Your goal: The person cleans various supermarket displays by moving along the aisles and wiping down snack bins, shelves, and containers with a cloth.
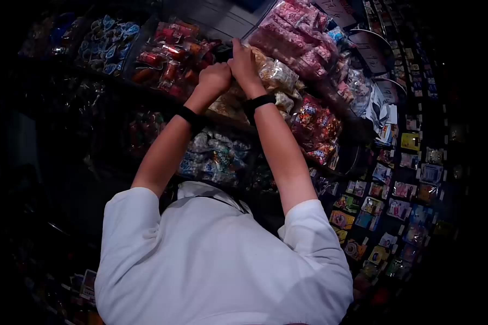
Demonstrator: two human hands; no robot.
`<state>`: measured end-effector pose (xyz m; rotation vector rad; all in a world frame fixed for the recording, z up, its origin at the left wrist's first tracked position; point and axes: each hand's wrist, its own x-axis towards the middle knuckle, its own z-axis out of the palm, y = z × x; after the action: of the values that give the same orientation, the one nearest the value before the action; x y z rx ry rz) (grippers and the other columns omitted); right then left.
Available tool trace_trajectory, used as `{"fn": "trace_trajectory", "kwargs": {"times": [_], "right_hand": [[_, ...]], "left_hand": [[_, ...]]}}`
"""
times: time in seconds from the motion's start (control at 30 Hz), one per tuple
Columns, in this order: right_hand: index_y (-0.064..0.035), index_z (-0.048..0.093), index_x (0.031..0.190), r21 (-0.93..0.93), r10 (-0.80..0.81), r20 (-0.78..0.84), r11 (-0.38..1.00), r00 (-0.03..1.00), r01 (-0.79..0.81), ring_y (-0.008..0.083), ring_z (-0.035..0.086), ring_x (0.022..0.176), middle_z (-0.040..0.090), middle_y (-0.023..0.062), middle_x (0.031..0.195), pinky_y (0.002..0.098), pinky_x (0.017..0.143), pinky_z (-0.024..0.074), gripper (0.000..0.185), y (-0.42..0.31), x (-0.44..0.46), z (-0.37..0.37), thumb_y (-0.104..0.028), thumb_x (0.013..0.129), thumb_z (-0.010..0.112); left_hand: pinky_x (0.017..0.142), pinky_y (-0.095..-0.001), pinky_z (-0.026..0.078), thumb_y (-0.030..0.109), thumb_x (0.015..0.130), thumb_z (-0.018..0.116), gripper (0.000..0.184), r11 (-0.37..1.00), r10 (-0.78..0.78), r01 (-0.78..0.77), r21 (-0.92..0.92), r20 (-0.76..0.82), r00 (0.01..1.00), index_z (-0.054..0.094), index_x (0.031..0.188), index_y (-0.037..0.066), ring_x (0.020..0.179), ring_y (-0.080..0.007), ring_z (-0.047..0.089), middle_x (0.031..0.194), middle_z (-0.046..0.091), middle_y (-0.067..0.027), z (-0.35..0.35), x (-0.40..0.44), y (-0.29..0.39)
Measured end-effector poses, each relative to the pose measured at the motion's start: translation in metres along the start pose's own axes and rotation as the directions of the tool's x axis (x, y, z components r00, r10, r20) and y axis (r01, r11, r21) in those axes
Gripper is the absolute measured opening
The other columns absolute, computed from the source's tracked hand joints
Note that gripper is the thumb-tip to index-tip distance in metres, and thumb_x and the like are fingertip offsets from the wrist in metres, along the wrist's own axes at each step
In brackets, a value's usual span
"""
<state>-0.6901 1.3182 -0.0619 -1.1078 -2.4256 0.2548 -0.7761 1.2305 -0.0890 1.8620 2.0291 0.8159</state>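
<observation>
Both arms reach up to a display of bagged goods, a dark band on each wrist. My left hand (216, 77) is closed, its knuckles up, beside red and orange wrapped packets (171, 59). Touching or nearly touching it, my right hand (244, 64) has its fingers curled and one digit pointing up. Whatever either hand grips is too small or hidden to name. Below and right of the hands lie clear bags with pale contents (276, 76). Large bags of pink pieces (293, 35) are stacked at the upper right.
Blue-and-white packets (108, 44) fill a compartment at the upper left. Bags of multicoloured pieces (315, 127) lie right of my right forearm, and silvery bags (217, 157) sit in a lower bin. Rows of small hanging packets (398, 208) line the right side.
</observation>
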Motion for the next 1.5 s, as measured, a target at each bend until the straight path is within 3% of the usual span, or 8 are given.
{"fn": "trace_trajectory", "kwargs": {"times": [0.17, 0.4, 0.57, 1.03, 1.17, 1.37, 1.43, 1.5], "right_hand": [[-0.0003, 0.053, 0.117, 0.211, 0.328, 0.192, 0.906, 0.925, -0.366, 0.0495, 0.064, 0.082, 0.063, 0.034, 0.081, 0.0507, 0.071, 0.0523, 0.046, -0.032, -0.016, -0.018, 0.006, 0.072, 0.054], [-0.001, 0.053, 0.12, 0.013, 0.057, 0.037, 0.998, 0.998, -0.058, 0.0497, 0.062, 0.083, 0.063, 0.0309, 0.083, 0.0508, 0.075, 0.0505, 0.051, -0.019, -0.007, 0.003, 0.006, 0.07, 0.057], [0.0011, 0.051, 0.109, -0.08, 0.144, -0.019, 0.986, 0.989, -0.145, 0.0459, 0.064, 0.082, 0.064, 0.0289, 0.083, 0.0515, 0.075, 0.0512, 0.039, -0.006, 0.022, 0.016, 0.005, 0.072, 0.061], [0.0019, 0.05, 0.115, -0.002, 0.156, 0.086, 0.988, 0.984, -0.157, 0.0481, 0.063, 0.085, 0.065, 0.0289, 0.086, 0.0536, 0.071, 0.0524, 0.039, -0.006, 0.003, 0.005, 0.004, 0.076, 0.057], [-0.0024, 0.051, 0.122, 0.044, 0.3, 0.156, 0.95, 0.941, -0.31, 0.0481, 0.063, 0.091, 0.066, 0.029, 0.091, 0.0518, 0.078, 0.0515, 0.051, -0.039, -0.023, -0.009, 0.004, 0.072, 0.058], [-0.0035, 0.054, 0.118, 0.203, 0.038, -0.185, 0.979, 0.982, 0.0, 0.0465, 0.062, 0.096, 0.064, 0.0259, 0.102, 0.05, 0.082, 0.0508, 0.051, -0.051, -0.044, -0.02, 0.011, 0.069, 0.059], [-0.005, 0.052, 0.12, 0.309, -0.057, -0.315, 0.938, 0.947, 0.159, 0.0452, 0.061, 0.102, 0.063, 0.0231, 0.11, 0.047, 0.085, 0.0512, 0.053, -0.068, -0.061, -0.045, 0.01, 0.07, 0.063], [-0.0059, 0.047, 0.129, 0.384, -0.117, -0.369, 0.884, 0.922, 0.266, 0.0445, 0.056, 0.111, 0.058, 0.0212, 0.12, 0.0464, 0.093, 0.0477, 0.063, -0.08, -0.084, -0.073, 0.002, 0.07, 0.07]], "left_hand": [[0.065, -0.0547, 0.053, 0.022, 0.091, 0.051, 0.025, 0.995, 0.045, -0.04, -0.095, 0.049, 0.998, 0.058, 0.096, -0.001, 0.076, -0.0429, 0.067, 0.083, 0.067, -0.0238, 0.0, -0.028, -0.02], [0.061, -0.056, 0.051, 0.015, 0.089, 0.049, 0.024, 0.988, 0.067, -0.058, -0.145, 0.06, 0.996, 0.053, 0.105, -0.002, 0.07, -0.0444, 0.064, 0.081, 0.065, -0.0244, 0.009, -0.024, -0.018], [0.078, -0.0498, 0.054, 0.015, 0.086, 0.057, 0.028, 0.98, -0.112, 0.156, -0.124, 0.307, 0.945, 0.057, 0.11, -0.001, 0.096, -0.0414, 0.066, 0.104, 0.067, -0.0239, -0.001, 0.022, -0.017], [0.08, -0.0551, 0.05, 0.017, 0.083, 0.055, 0.029, 0.941, -0.076, 0.133, -0.311, 0.189, 0.979, 0.057, 0.101, -0.006, 0.092, -0.0485, 0.062, 0.094, 0.065, -0.0304, -0.01, -0.006, -0.009], [0.063, -0.0421, 0.052, 0.03, 0.087, 0.061, 0.039, 0.861, -0.102, 0.269, -0.431, 0.372, 0.923, 0.059, 0.096, -0.008, 0.07, -0.0296, 0.068, 0.08, 0.067, -0.0195, -0.032, -0.015, -0.025], [0.055, -0.0254, 0.048, 0.019, 0.095, 0.053, 0.027, 0.617, -0.192, 0.375, -0.692, 0.329, 0.924, 0.054, 0.113, -0.002, 0.064, -0.0117, 0.062, 0.081, 0.065, -0.0058, -0.054, -0.031, -0.028], [0.054, -0.0283, 0.048, 0.012, 0.091, 0.056, 0.026, 0.65, -0.196, 0.172, -0.74, 0.055, 0.979, 0.053, 0.113, -0.002, 0.06, -0.0104, 0.057, 0.086, 0.064, -0.007, -0.068, -0.047, -0.017], [0.057, -0.0229, 0.047, 0.006, 0.095, 0.05, 0.026, 0.365, -0.15, 0.216, -0.906, 0.172, 0.974, 0.051, 0.12, 0.002, 0.065, -0.0071, 0.057, 0.09, 0.063, -0.0044, -0.085, -0.062, -0.006]]}}
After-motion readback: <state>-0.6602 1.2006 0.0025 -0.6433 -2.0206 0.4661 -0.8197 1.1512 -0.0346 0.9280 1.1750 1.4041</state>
